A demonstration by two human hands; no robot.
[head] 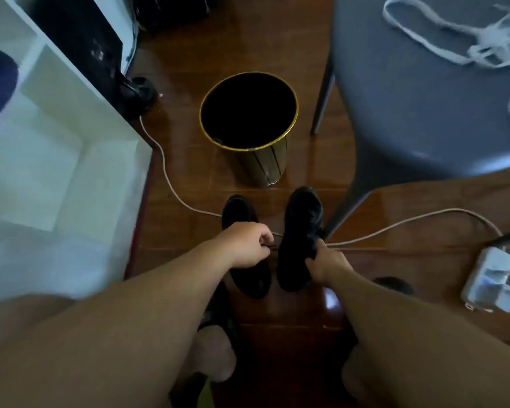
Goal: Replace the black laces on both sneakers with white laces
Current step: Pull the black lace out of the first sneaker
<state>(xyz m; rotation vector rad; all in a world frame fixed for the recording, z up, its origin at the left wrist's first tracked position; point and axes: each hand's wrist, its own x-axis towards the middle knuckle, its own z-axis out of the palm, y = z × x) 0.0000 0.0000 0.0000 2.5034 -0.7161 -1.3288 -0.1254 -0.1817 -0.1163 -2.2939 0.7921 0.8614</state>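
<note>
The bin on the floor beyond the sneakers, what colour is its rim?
The bin's rim is gold-yellow, around a black inside; the head view shows it plainly.

A dark reddish-brown wooden floor (189, 172) carries two black sneakers side by side, the left sneaker (249, 278) and the right sneaker (299, 231), toes pointing toward a round waste bin (265, 160) with a gold rim. A pale cable (165, 172) runs across the boards on the left, passing under the shoes. At the right lies a white power adapter (492, 278). A grey stool (409, 98) stands on the floor, with white laces (442, 42) lying loose on its seat.
</note>
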